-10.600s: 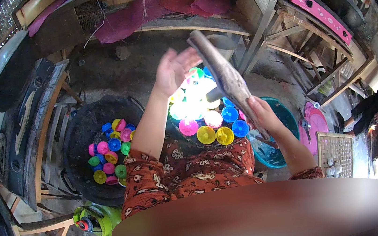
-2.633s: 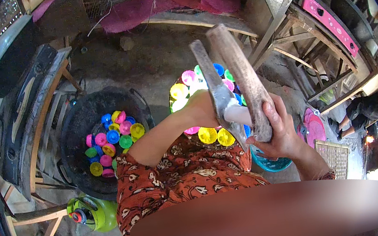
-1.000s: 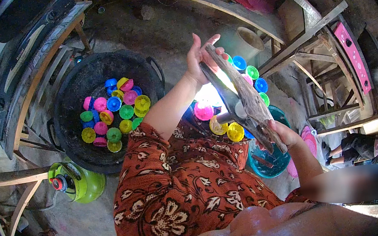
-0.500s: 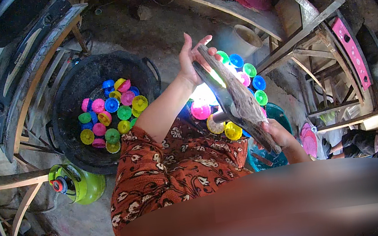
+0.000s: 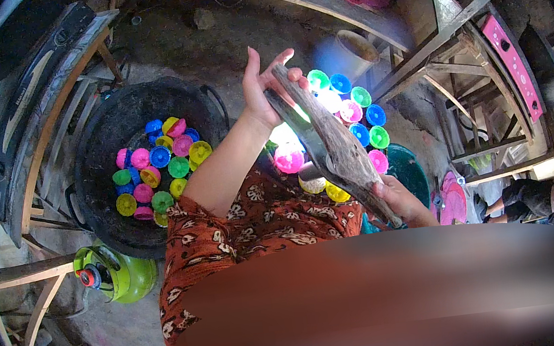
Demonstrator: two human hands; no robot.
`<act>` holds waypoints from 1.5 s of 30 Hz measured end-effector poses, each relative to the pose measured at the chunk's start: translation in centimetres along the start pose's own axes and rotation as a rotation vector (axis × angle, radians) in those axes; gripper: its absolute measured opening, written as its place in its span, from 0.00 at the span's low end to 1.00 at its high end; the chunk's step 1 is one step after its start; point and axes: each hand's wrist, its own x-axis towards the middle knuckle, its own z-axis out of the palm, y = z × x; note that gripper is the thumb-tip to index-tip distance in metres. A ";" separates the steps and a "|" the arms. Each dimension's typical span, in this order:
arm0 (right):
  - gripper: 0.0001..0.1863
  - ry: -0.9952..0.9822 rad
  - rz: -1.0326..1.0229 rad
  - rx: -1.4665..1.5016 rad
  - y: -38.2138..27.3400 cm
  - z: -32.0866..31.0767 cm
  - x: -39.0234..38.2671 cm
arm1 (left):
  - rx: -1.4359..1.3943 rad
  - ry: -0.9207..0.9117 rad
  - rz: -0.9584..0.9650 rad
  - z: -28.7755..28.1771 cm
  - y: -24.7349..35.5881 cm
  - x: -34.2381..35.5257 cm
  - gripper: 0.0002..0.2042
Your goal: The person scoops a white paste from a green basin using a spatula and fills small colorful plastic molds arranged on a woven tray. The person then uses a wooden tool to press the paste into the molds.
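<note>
I hold a weathered wooden tool (image 5: 337, 145), two long pieces with a pale cylinder between them, diagonally in front of me. My left hand (image 5: 265, 90) grips its upper end, some fingers round the wood and others stretched out. My right hand (image 5: 390, 195) is closed round its lower end. Just beyond and below the tool, many colourful fluted plastic moulds (image 5: 376, 136) are gathered, some washed out by bright light. A teal basin (image 5: 407, 171) is partly hidden behind my right hand.
A large black tub (image 5: 96, 195) of similar moulds is at left, near a green gas cylinder (image 5: 127, 274). Stoves (image 5: 509, 61) and wooden frames line both sides. A bucket (image 5: 352, 53) stands ahead. Pink sandal-like items (image 5: 449, 197) lie right, near another person (image 5: 522, 198).
My left hand, open and apart from the wood earlier, now grips its upper end. The tool is more tilted and has shifted slightly leftward over the last second.
</note>
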 end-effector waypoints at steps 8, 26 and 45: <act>0.38 -0.009 -0.210 -0.065 -1.0 -1.1 -0.1 | 0.100 -0.190 0.031 4.5 1.1 2.4 0.35; 0.38 -0.047 0.069 -0.120 -4.6 -6.1 5.7 | 0.015 0.010 0.167 -3.8 1.4 6.5 0.29; 0.30 0.204 0.054 -0.306 -6.1 -2.5 5.5 | -0.037 0.347 0.273 -4.7 1.0 5.4 0.27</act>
